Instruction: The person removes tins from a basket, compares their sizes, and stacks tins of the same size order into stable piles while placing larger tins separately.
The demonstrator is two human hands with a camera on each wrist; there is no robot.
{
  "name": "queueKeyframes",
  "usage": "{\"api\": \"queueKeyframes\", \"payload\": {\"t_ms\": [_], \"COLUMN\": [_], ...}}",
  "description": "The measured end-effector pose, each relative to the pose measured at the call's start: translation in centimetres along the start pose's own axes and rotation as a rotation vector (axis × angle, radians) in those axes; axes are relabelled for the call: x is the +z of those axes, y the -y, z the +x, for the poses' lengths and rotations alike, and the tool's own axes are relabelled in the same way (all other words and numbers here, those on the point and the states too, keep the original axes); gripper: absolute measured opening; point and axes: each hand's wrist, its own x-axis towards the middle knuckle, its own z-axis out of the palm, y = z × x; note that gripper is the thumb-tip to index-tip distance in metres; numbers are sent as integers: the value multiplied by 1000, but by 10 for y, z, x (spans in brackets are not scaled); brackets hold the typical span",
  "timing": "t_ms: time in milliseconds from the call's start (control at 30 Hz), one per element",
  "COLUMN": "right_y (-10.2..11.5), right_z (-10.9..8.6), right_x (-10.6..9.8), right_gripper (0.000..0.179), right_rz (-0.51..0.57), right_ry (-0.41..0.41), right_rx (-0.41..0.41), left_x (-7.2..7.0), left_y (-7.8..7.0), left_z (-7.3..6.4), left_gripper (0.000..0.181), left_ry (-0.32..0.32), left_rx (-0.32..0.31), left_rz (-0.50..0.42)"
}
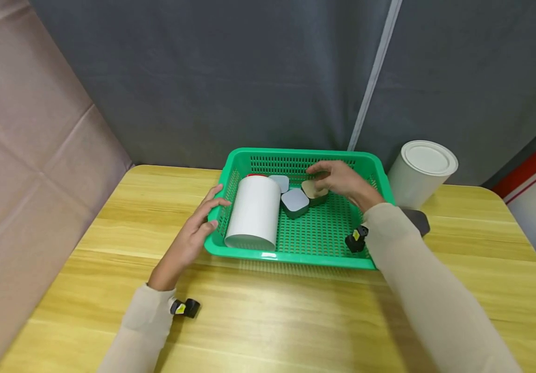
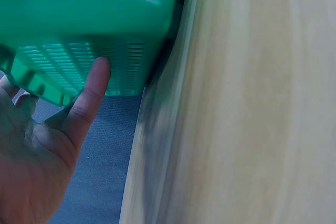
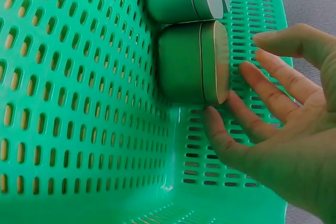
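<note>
A green plastic basket (image 1: 291,260) with slotted walls stands on the table. My left hand (image 1: 192,228) rests at its left rim with fingers spread; in the left wrist view one straight finger (image 2: 89,98) lies near the slotted wall. Inside lies a white cylinder (image 1: 255,215) on its side. Beside it sit small rounded-square tins: one with a tan lid (image 1: 312,189) and two with pale lids, a front one (image 1: 295,200) and a rear one (image 1: 281,182). My right hand (image 1: 340,178) hovers over the tan-lidded tin, its fingers loosely bent and gripping nothing.
Behind the basket's right end stands a white lidded canister (image 1: 422,171). A dark flat object (image 1: 418,221) beside the basket is partly hidden by the right sleeve. Something red (image 1: 257,175) shows behind the cylinder. A grey curtain (image 1: 212,83) hangs along the table's back edge.
</note>
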Motion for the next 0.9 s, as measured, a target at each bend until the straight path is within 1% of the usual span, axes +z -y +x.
{"api": "queueKeyframes", "payload": {"t_ms": [200,333,467,567,700,900], "right_y": [-2,-3,-3,-5,-7,-6], "right_z": [1,0,0,2,5,5], "right_x": [1,2,2,3,5,7], "right_gripper": [60,63,63,64,67,69], "right_rz": [-30,-44,-90,-101,-102,-144], "right_ry": [23,32,35,46,66,75], "right_rx": [41,20,-10,-13,12,38], "left_x": [1,1,1,0,0,0], "left_y": [1,1,0,1,1,1], "left_z": [-1,-1,0,0,-1,-2], "left_gripper": [36,36,36,36,36,36], "left_ry": [2,2,2,1,-2,-5], "left_rx": [-9,-13,-5,1,6,8], "left_rz": [-4,-8,-3,1,-3,-7]}}
